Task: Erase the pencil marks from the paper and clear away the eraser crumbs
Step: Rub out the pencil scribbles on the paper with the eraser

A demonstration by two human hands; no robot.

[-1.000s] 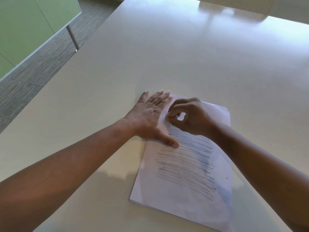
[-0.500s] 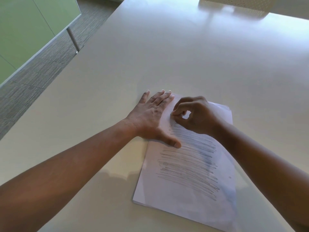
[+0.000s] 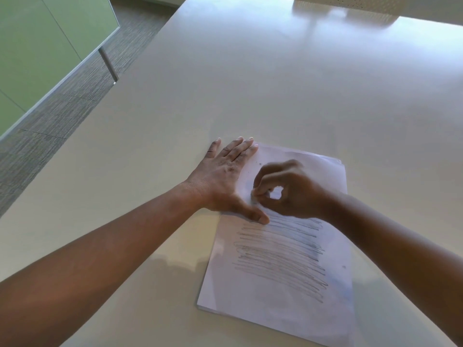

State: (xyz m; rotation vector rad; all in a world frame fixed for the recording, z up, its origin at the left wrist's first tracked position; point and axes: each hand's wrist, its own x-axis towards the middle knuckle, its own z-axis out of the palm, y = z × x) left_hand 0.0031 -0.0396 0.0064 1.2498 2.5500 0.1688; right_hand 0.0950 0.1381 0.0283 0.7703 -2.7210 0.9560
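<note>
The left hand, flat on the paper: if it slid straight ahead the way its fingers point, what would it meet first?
Nothing but bare table, it seems. The left hand has its fingertips by the paper's far left corner, pointing away from the person. That stretch looks free up to the picture's top edge.

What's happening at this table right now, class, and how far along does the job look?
A person is rubbing pencil marks off a sheet of paper on a pale table. The left hand lies flat, pressing the sheet's upper left edge down. The right hand pinches something small, presumably an eraser though it is mostly hidden, at the top of the scribbles. Most pencil lines remain below the hands, and a few dark crumbs lie near the top.
</note>
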